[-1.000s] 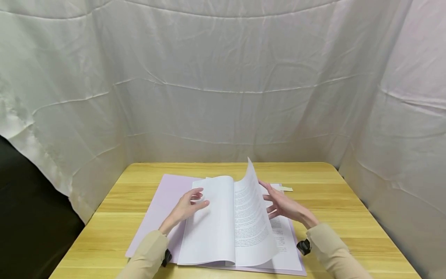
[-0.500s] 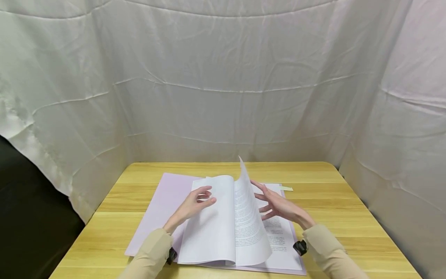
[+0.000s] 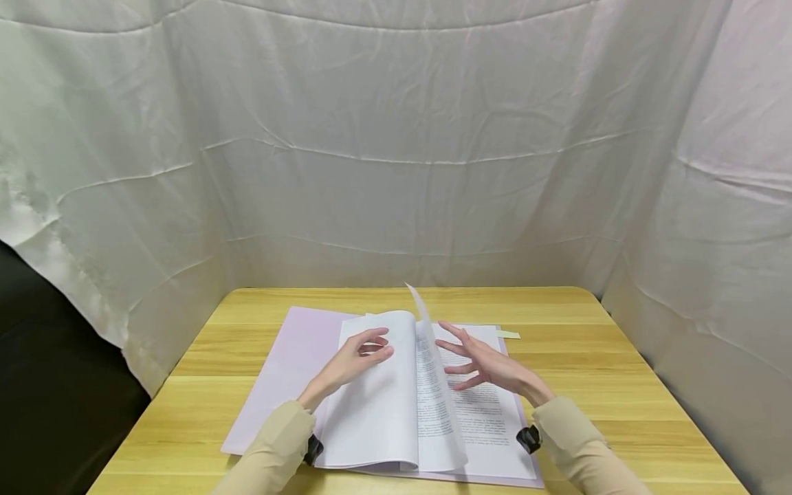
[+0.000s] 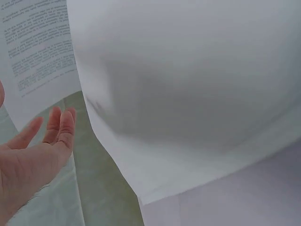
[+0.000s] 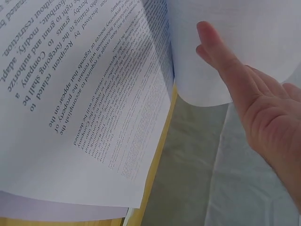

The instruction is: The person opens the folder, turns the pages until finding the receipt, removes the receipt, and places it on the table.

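A stack of printed sheets lies open in a lilac folder (image 3: 281, 371). One page (image 3: 435, 405) stands raised near the middle, curving leftward, with print on its left face. Spread, fairly straight fingers of my right hand (image 3: 495, 361) are at the page's right side; whether they touch it is unclear. The right wrist view has the right hand (image 5: 265, 101) beside the blank back of a sheet (image 5: 188, 80). Over the turned white pages (image 3: 365, 419) on the left hovers my left hand (image 3: 351, 361), fingers loosely bent around nothing.
Printed sheets (image 3: 489, 426) lie flat on the folder's right half. A pale yellow tab (image 3: 509, 335) sticks out at their upper right. The wooden table (image 3: 594, 385) is enclosed by grey-white cloth (image 3: 427, 206). Black material (image 3: 49, 385) hangs at the left.
The raised page has swung leftward and now stands steeper. My right hand has moved left behind it, its fingers spreading. My left hand has shifted a little right, towards the middle.
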`<state>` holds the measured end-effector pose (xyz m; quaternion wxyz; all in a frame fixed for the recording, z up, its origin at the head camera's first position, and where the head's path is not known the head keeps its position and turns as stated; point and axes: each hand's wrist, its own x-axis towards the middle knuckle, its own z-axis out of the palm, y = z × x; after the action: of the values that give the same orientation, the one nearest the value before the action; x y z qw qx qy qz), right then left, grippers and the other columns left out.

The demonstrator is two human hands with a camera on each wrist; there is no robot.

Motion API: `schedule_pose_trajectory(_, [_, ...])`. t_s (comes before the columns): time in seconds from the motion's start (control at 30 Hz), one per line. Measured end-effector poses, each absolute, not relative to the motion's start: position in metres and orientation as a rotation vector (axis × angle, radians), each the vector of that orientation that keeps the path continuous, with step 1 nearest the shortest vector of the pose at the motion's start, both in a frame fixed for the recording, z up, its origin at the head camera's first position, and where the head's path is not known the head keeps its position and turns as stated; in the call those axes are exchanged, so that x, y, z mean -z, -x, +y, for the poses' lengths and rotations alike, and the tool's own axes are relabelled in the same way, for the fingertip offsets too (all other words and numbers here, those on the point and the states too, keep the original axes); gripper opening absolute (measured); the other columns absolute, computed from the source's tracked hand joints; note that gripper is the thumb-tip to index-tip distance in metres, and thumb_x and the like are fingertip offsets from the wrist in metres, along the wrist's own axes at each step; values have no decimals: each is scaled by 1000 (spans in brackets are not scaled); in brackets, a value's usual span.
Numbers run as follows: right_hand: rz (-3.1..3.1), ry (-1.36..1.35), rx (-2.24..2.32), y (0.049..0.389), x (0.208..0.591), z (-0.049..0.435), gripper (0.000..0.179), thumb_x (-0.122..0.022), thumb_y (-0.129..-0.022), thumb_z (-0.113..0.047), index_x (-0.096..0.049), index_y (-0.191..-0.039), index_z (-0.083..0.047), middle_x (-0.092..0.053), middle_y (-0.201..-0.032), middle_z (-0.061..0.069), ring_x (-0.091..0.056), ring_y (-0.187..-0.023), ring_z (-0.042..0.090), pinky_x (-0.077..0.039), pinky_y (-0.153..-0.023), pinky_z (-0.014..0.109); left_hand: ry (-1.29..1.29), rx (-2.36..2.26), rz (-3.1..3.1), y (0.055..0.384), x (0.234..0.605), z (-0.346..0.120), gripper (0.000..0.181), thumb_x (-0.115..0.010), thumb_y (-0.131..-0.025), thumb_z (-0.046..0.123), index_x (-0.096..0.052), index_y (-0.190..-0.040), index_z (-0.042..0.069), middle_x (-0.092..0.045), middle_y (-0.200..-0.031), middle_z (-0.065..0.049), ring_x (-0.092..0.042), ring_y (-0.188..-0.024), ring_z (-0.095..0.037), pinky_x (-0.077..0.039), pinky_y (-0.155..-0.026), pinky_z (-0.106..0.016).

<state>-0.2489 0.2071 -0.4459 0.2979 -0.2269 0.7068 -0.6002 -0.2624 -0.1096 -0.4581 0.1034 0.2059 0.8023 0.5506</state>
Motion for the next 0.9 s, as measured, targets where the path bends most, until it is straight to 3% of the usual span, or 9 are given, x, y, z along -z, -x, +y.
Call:
schedule_pose_trajectory(0.2, [1872, 603, 1580, 250, 447, 205, 56, -10, -109, -48, 0, -163, -33, -11, -170, 15, -35, -143, 56, -48, -105, 64, -651, -1624, 2322, 261, 455, -103, 59, -62, -101, 30, -45, -147, -4, -63, -131, -23, -64, -123, -37, -56, -101, -42])
schedule_pose_trajectory(0.47, [1899, 596, 1554, 250, 447, 203, 58, -11, -109, -52, -2, -163, -34, -12, -170, 14, -35, -144, 55, -49, -105, 63, -628, -1655, 2240, 261, 453, -95, 61, -59, -102, 33, -43, -149, -4, -59, -139, -25, -60, -129, -37, -50, -109, -47])
schedule_pose_trajectory(0.9, [1932, 604, 1522, 250, 448, 198, 61, -10, -108, -54, -1, -163, -31, -13, -170, 16, -33, -145, 55, -46, -106, 67, -611, -1740, 2098, 262, 454, -88, 68, -57, -104, 28, -31, -149, -15, -57, -138, -34, -61, -126, -39, -54, -106, -42])
